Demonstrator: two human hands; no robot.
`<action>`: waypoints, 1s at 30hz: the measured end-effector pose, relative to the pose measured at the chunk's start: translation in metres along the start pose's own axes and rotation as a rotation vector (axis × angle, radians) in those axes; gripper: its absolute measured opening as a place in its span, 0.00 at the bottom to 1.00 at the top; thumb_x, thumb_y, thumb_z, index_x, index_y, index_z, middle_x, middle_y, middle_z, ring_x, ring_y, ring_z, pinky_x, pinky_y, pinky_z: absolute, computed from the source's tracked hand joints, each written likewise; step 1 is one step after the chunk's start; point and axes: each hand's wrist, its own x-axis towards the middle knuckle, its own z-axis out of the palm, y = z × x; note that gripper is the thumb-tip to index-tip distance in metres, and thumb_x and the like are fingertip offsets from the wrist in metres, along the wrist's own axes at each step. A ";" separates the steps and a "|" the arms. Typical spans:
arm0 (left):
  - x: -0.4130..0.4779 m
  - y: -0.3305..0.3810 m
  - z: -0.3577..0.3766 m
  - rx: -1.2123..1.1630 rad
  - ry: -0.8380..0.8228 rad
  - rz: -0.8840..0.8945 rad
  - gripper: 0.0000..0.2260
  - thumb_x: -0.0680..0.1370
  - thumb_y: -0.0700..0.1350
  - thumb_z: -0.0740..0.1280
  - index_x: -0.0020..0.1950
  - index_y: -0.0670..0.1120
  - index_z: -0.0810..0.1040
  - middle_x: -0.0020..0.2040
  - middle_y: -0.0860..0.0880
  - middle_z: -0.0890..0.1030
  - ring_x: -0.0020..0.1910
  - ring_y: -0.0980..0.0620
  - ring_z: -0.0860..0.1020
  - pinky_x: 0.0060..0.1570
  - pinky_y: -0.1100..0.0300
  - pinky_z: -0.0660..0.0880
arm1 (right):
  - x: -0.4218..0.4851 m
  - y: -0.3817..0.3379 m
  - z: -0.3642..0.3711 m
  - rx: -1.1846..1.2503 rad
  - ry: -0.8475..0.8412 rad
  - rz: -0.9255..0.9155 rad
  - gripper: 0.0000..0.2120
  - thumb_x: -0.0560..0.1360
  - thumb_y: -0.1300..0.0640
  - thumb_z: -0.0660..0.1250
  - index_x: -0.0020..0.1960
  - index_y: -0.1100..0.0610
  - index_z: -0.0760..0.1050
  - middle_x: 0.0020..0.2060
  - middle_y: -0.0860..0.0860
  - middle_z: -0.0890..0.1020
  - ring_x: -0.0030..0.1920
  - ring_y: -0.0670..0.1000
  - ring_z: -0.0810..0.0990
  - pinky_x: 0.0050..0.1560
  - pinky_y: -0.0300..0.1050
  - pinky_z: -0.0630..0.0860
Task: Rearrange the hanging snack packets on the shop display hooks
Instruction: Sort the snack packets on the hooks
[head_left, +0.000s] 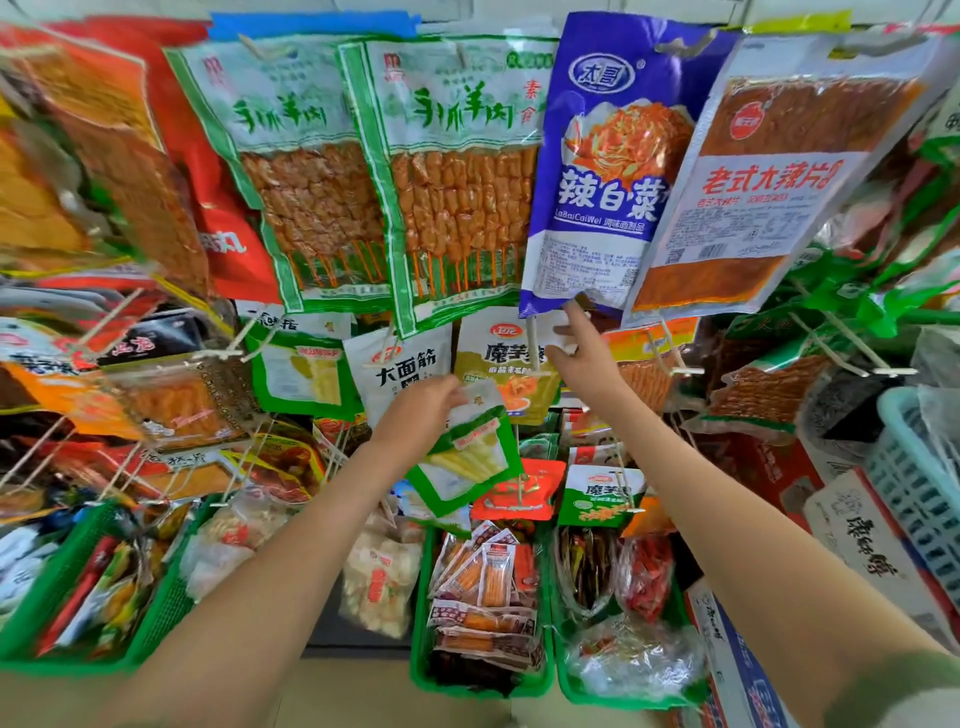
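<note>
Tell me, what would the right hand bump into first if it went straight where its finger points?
Probably the bottom edge of the blue packet hanging just above. The right hand points a finger up at it, nearly touching, though depth is hard to judge.

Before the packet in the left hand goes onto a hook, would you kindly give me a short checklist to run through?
1. Grip: the left hand grips the green-and-white packet near its top: ok.
2. Hang hole of that packet free: cannot tell, the fingers cover it.
3. Spare hand: the right hand holds nothing, fingers straight: ok.
4. Reach: the right hand is up at the lower edge of the blue packet: ok.
5. A free place to hang it: cannot tell; the nearby hooks carry packets.
</note>
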 end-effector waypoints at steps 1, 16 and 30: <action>0.001 -0.001 -0.003 -0.051 -0.021 -0.039 0.10 0.80 0.40 0.60 0.42 0.36 0.73 0.38 0.44 0.75 0.45 0.46 0.76 0.35 0.62 0.63 | 0.005 -0.004 0.000 -0.030 -0.006 -0.004 0.26 0.77 0.63 0.61 0.72 0.52 0.58 0.65 0.48 0.69 0.61 0.46 0.71 0.51 0.42 0.69; -0.010 0.000 -0.018 0.105 -0.132 0.047 0.11 0.81 0.45 0.59 0.50 0.41 0.79 0.45 0.45 0.80 0.44 0.47 0.75 0.43 0.54 0.72 | 0.002 -0.017 0.008 -0.280 -0.085 -0.079 0.14 0.76 0.71 0.57 0.59 0.64 0.75 0.53 0.64 0.77 0.52 0.62 0.75 0.52 0.51 0.73; -0.072 0.033 -0.020 0.215 -0.016 0.043 0.10 0.81 0.48 0.58 0.50 0.46 0.78 0.48 0.45 0.80 0.47 0.44 0.77 0.40 0.54 0.72 | -0.098 -0.026 -0.015 -0.167 -0.051 -0.064 0.08 0.77 0.68 0.56 0.51 0.64 0.74 0.39 0.62 0.78 0.37 0.58 0.74 0.35 0.46 0.69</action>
